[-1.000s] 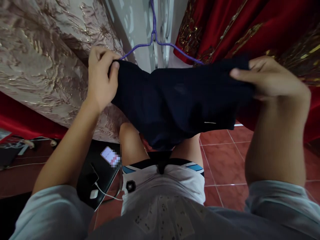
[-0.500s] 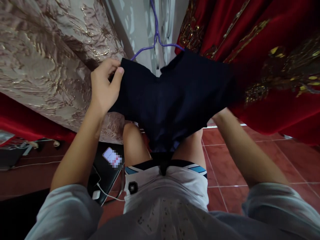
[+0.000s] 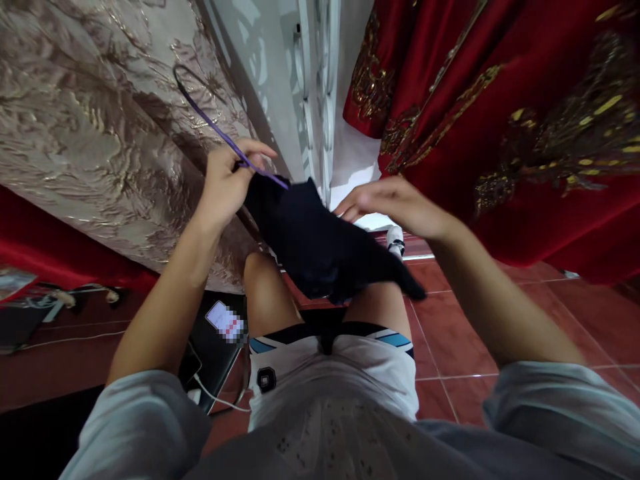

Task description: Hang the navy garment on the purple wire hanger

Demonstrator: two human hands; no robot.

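A purple clothes hanger point(image 3: 216, 133) slants up to the left, its hook over the patterned pale cloth in view. My left hand point(image 3: 227, 183) grips it where it meets a dark navy garment point(image 3: 320, 233). The garment hangs bunched and folded above my knees, one end trailing to the right; its exact kind is hard to tell. My right hand point(image 3: 395, 205) is just above the garment's right side, fingers stretched toward it and slightly blurred. I see no cloth held in that hand.
A shiny pale embossed cloth point(image 3: 115, 133) hangs on the left, and a red curtain with gold decoration point(image 3: 450, 120) on the right. A phone point(image 3: 223, 319) lies on a black surface beside my left leg, near a white cable point(image 3: 220, 399). Red tiles point(image 3: 465, 333) cover the floor.
The hanger has tipped and swung left with its hook. The garment, spread wide before, is now bunched and lower. My right hand has come off it and moved up and inward.
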